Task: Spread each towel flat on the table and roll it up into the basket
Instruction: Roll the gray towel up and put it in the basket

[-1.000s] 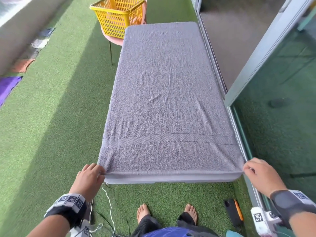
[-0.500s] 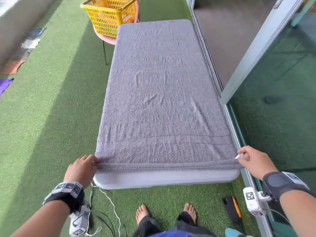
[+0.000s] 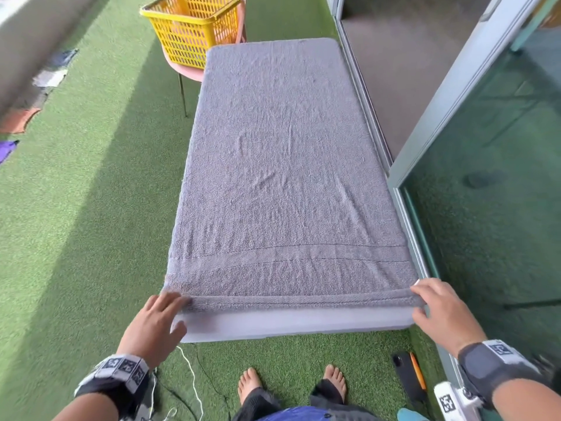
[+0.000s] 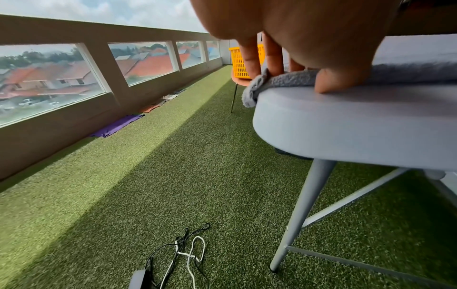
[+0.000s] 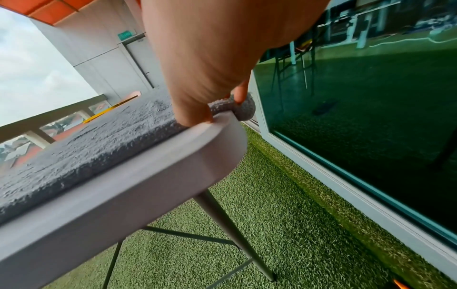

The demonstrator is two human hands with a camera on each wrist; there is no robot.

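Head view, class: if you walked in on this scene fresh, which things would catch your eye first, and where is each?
The grey towel dominates, spread over nearly the whole long table in the middle. At its near edge the left hand and right hand each take a corner, where a first narrow roll has formed. A yellow basket stands on a pink chair beyond the far left corner.

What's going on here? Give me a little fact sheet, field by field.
Towel: grey terry towel spread over the white folding table, near edge turned into a first small roll
Left hand: grips the roll's left end
Right hand: grips the right end
Basket: yellow plastic basket on a pink chair beyond the table
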